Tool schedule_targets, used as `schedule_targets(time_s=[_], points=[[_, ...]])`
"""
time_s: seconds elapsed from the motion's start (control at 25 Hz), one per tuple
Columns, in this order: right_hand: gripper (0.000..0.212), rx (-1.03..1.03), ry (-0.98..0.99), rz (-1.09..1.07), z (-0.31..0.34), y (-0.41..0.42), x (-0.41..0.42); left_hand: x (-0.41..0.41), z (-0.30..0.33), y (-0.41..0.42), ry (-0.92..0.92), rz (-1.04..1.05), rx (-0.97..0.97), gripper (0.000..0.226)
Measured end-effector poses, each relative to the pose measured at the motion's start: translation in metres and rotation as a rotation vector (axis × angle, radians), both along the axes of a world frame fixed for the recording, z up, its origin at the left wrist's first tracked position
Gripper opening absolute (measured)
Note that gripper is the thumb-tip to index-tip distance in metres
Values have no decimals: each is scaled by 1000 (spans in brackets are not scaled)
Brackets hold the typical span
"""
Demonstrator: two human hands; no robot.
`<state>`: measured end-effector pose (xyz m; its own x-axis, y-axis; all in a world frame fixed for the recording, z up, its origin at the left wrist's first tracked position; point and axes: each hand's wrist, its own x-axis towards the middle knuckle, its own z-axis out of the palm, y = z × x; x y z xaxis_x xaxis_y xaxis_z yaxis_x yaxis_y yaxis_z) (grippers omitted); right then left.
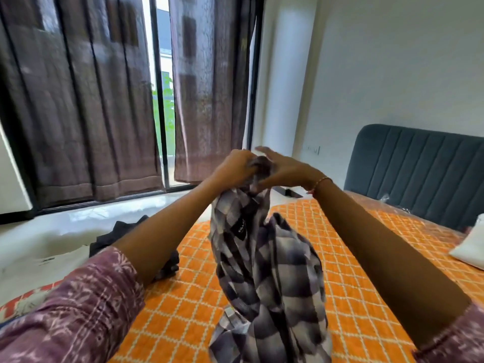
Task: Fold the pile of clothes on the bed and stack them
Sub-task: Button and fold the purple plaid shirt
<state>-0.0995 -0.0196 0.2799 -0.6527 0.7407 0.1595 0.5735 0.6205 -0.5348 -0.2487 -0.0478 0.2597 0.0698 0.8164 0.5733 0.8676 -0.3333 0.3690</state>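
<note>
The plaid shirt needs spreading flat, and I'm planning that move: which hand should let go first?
Probably the right hand: its fingers look half open, while the left hand grips the plaid shirt firmly.

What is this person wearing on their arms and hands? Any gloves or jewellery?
No gloves: both hands are bare. The left hand and right hand come out of a mauve-purple top with a pale, faded print, its sleeves ending near the elbows, so the forearms are uncovered. On the right wrist sits a thin bracelet of gold-coloured beads with a bit of red thread.
</note>
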Motion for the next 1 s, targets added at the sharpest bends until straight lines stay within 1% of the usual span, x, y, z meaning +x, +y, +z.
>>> schedule_targets(time_s=[0.04, 0.08, 0.12, 0.16, 0.2, 0.24, 0.28, 0.32, 0.4, 0.44, 0.48, 0.52, 0.56, 0.6, 0.64, 0.68, 0.72, 0.76, 0.8, 0.84, 0.88, 0.92, 0.96, 1.0], points=[[70, 50, 19, 68, 4, -2, -9, 8, 3, 3, 34, -3, -5, 18], [58, 117, 18, 64, 7, -2, -14, 11, 6, 3, 41, -9, -29, 18], [43, 194, 14, 21, 8, 0, -15, 11, 9, 2, 6, -28, -53, 17], [31, 273, -15, -14, 10, 0, -14, 8, 10, 2, -85, -79, -73, 19], [22, 325, -55, -48, 11, 0, -14, 2, 6, 0, -264, -169, -108, 26], [14, 362, -77, -87, 13, 0, -13, -4, -4, -4, -480, -253, -173, 33], [10, 383, -37, -135, 15, 3, -10, -8, -20, -8, -640, -298, -263, 35], [14, 355, 48, -190, 17, 6, -7, -11, -44, -12, -683, -279, -369, 35], [19, 252, 273, -285, 18, 17, 4, -11, -96, -24, -549, -148, -509, 37], [18, 222, 349, -318, 17, 22, 10, -11, -115, -27, -550, -106, -522, 40], [15, 188, 400, -354, 15, 25, 15, -13, -126, -25, -630, -63, -516, 37], [12, 119, 462, -374, 11, 27, 21, -15, -128, -22, -733, -22, -500, 25], [11, 2, 544, -376, 9, 27, 26, -16, -124, -19, -825, 11, -484, 13], [11, -128, 621, -374, 8, 27, 33, -17, -115, -15, -900, 41, -466, 10], [11, -243, 648, -354, 9, 28, 42, -16, -104, -10, -985, 66, -430, 14], [7, -317, 599, -316, 12, 28, 51, -12, -89, -5, -1058, 85, -371, 17], [2, -337, 449, -275, 16, 29, 60, -10, -71, 2, -1101, 137, -299, 17], [2, -316, 237, -244, 20, 29, 69, -5, -47, 5, -1113, 206, -230, 16], [5, -254, 15, -246, 24, 30, 73, -2, -21, 7, -1106, 256, -172, 16], [8, -175, -164, -276, 26, 31, 76, -1, 3, 8, -1052, 296, -123, 18], [12, -84, -265, -332, 30, 35, 78, -4, 26, 12, -946, 352, -65, 21], [17, 9, -278, -406, 35, 38, 80, -7, 45, 12, -847, 423, -6, 24], [21, 116, -229, -492, 43, 40, 80, -9, 62, 12, -767, 488, 53, 27], [22, 227, -118, -577, 54, 40, 79, -10, 77, 10, -723, 517, 126, 29]])
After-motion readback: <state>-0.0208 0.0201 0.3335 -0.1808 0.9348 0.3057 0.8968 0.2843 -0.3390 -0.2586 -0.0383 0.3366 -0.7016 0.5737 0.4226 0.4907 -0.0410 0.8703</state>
